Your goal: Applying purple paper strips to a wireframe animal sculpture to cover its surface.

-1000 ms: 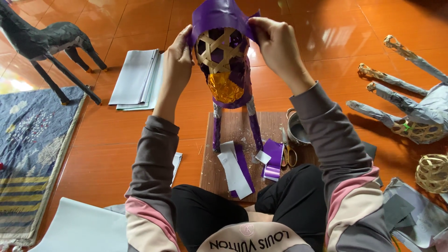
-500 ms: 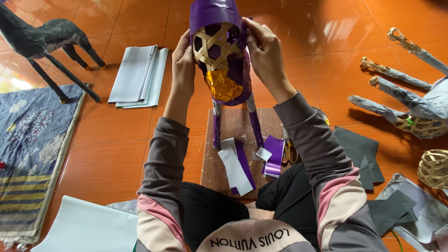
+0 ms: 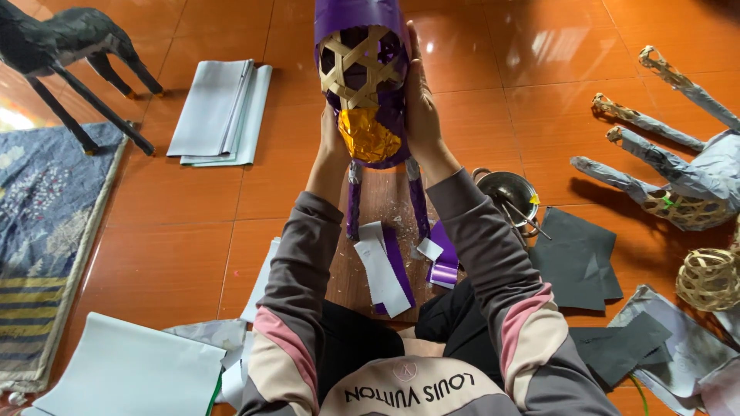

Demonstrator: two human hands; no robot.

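I hold a woven bamboo animal frame (image 3: 362, 69) up in front of me, partly covered in purple paper with a gold foil patch (image 3: 368, 135) at its lower end. My right hand (image 3: 420, 108) presses flat along its right side. My left hand (image 3: 330, 135) grips its left side and is mostly hidden behind the frame. Two purple-wrapped legs (image 3: 353, 204) hang down over a wooden board (image 3: 385, 208) between my knees. Purple and white paper strips (image 3: 393, 266) lie on that board.
A metal bowl (image 3: 507, 192) with tools stands right of the board, beside dark grey paper sheets (image 3: 574, 258). A grey paper animal (image 3: 678, 166) lies on its side at the right, a bare woven frame (image 3: 708, 279) below it. Pale paper stack (image 3: 220, 114), black animal figure (image 3: 65, 46) and patterned mat (image 3: 42, 223) at left.
The frame has been turned and raised closer to the camera. My right hand has slid from its top down along its right side; my left hand has dropped lower behind it.
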